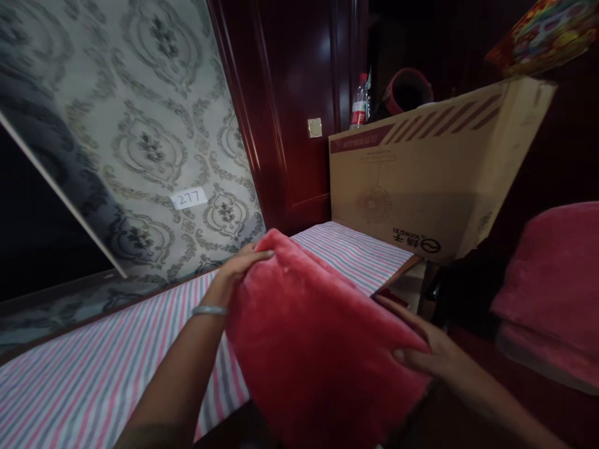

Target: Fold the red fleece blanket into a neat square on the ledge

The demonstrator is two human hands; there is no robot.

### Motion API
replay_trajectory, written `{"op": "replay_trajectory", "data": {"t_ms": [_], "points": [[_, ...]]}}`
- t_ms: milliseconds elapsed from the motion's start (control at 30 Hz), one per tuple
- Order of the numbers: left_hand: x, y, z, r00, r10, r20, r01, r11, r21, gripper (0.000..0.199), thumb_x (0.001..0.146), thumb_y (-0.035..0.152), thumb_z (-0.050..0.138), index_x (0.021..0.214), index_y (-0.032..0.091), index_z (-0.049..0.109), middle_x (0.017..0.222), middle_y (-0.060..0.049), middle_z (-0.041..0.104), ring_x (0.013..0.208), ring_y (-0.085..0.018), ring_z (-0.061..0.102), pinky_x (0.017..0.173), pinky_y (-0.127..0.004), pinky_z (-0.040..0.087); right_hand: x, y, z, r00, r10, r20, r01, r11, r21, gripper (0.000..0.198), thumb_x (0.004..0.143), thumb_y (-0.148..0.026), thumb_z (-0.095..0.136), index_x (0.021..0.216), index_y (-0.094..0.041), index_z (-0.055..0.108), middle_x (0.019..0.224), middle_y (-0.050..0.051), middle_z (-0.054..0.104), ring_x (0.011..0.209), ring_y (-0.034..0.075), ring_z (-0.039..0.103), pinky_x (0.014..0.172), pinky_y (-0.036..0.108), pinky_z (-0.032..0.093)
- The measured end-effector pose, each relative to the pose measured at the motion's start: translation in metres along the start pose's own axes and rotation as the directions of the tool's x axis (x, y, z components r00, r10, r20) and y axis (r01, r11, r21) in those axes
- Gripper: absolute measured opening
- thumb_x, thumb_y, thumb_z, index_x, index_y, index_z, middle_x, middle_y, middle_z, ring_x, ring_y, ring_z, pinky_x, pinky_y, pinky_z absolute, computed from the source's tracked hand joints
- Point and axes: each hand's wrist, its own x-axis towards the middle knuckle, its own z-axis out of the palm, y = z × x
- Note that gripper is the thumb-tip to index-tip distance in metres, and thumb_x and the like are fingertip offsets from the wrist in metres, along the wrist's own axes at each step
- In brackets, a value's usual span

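Observation:
A red plush cloth (318, 330), folded over and fuzzy like a blanket or cushion cover, hangs between my two hands above the edge of the striped cloth (135, 349). My left hand (241, 265) grips its upper left corner, thumb on the near face. At the right side, my right hand (421, 346) pinches the edge, with the thumb in front and the fingers behind. A bracelet circles my left wrist. The lower end of the plush cloth drops into shadow near the bottom of the view.
A large cardboard box (397, 181) stands behind the striped surface. Beyond it are a bottle (359, 103) and a round red-rimmed object (409, 90). Pink plush fabric (556, 280) lies at right. A dark screen (42, 231) stands at left, near a wall label (189, 197).

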Motion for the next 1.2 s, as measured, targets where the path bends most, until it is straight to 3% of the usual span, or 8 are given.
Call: {"op": "replay_trajectory", "data": {"t_ms": [300, 567, 667, 767, 867, 967, 1100, 1200], "points": [[-0.145, 0.075, -0.090, 0.919, 0.138, -0.370, -0.183, 0.979, -0.090, 0.051, 0.049, 0.035, 0.091, 0.095, 0.020, 0.073, 0.089, -0.006, 0.077, 0.083, -0.029, 0.074, 0.072, -0.036, 0.062, 0.044, -0.115, 0.010, 0.893, -0.447, -0.061, 0.428, 0.882, -0.198, 0.078, 0.060, -0.036, 0.079, 0.135, -0.033, 0.060, 0.132, 0.005, 0.066, 0.116, 0.035, 0.063, 0.098, 0.052, 0.052], [-0.140, 0.040, -0.125, 0.864, 0.016, -0.504, -0.097, 0.986, -0.135, 0.054, 0.040, 0.035, 0.093, 0.085, 0.013, 0.071, 0.079, -0.009, 0.075, 0.066, -0.023, 0.070, 0.066, -0.035, 0.059, 0.180, -0.112, 0.084, 0.930, -0.365, 0.049, 0.368, 0.916, -0.159, 0.056, 0.059, -0.020, 0.066, 0.115, -0.017, 0.069, 0.115, 0.010, 0.073, 0.105, 0.029, 0.067, 0.099, 0.046, 0.050], [-0.134, 0.047, -0.140, 0.779, 0.189, -0.598, -0.227, 0.974, 0.013, 0.060, 0.046, 0.040, 0.091, 0.096, 0.015, 0.069, 0.087, -0.008, 0.076, 0.077, -0.024, 0.071, 0.072, -0.036, 0.058, 0.205, -0.125, 0.101, 0.805, -0.593, -0.013, 0.568, 0.777, -0.270, 0.065, 0.060, -0.018, 0.062, 0.126, -0.015, 0.063, 0.123, 0.012, 0.069, 0.109, 0.029, 0.065, 0.100, 0.046, 0.049], [-0.143, 0.041, -0.154, 0.693, 0.366, -0.622, -0.286, 0.931, 0.228, 0.061, 0.057, 0.047, 0.085, 0.108, 0.018, 0.067, 0.098, -0.008, 0.075, 0.096, -0.026, 0.068, 0.081, -0.037, 0.057, 0.201, -0.129, 0.103, 0.564, -0.826, 0.019, 0.735, 0.491, -0.468, 0.074, 0.068, -0.019, 0.059, 0.142, -0.019, 0.051, 0.131, 0.011, 0.063, 0.114, 0.030, 0.061, 0.102, 0.049, 0.047], [-0.164, -0.007, -0.154, 0.668, 0.410, -0.620, -0.223, 0.906, 0.359, 0.053, 0.065, 0.047, 0.078, 0.108, 0.019, 0.065, 0.103, -0.008, 0.073, 0.104, -0.027, 0.065, 0.083, -0.038, 0.056, 0.184, -0.086, 0.101, 0.394, -0.907, 0.146, 0.750, 0.226, -0.621, 0.074, 0.076, -0.016, 0.055, 0.149, -0.022, 0.042, 0.129, 0.012, 0.063, 0.116, 0.032, 0.058, 0.103, 0.054, 0.044], [-0.195, -0.086, -0.131, 0.708, 0.395, -0.586, -0.122, 0.885, 0.449, 0.039, 0.065, 0.042, 0.073, 0.097, 0.020, 0.066, 0.102, -0.007, 0.071, 0.101, -0.026, 0.065, 0.090, -0.041, 0.054, 0.164, 0.004, 0.100, 0.344, -0.885, 0.314, 0.757, 0.064, -0.650, 0.071, 0.081, -0.010, 0.049, 0.150, -0.023, 0.040, 0.124, 0.013, 0.064, 0.115, 0.032, 0.057, 0.100, 0.053, 0.046], [-0.237, -0.162, -0.088, 0.805, 0.258, -0.535, -0.015, 0.909, 0.416, 0.030, 0.065, 0.032, 0.063, 0.093, 0.021, 0.064, 0.103, -0.007, 0.069, 0.100, -0.025, 0.065, 0.097, -0.045, 0.051, 0.129, 0.110, 0.094, 0.430, -0.754, 0.497, 0.797, 0.058, -0.601, 0.071, 0.084, -0.006, 0.042, 0.153, -0.024, 0.036, 0.128, 0.011, 0.064, 0.119, 0.027, 0.056, 0.097, 0.048, 0.050], [-0.253, -0.173, -0.071, 0.770, 0.122, -0.627, 0.074, 0.958, 0.277, 0.033, 0.073, 0.032, 0.057, 0.104, 0.021, 0.062, 0.106, -0.007, 0.069, 0.102, -0.023, 0.065, 0.095, -0.042, 0.051, 0.115, 0.132, 0.087, 0.516, -0.742, 0.427, 0.769, 0.182, -0.613, 0.062, 0.090, -0.011, 0.042, 0.151, -0.025, 0.038, 0.134, 0.011, 0.061, 0.124, 0.027, 0.054, 0.103, 0.050, 0.047]]}}
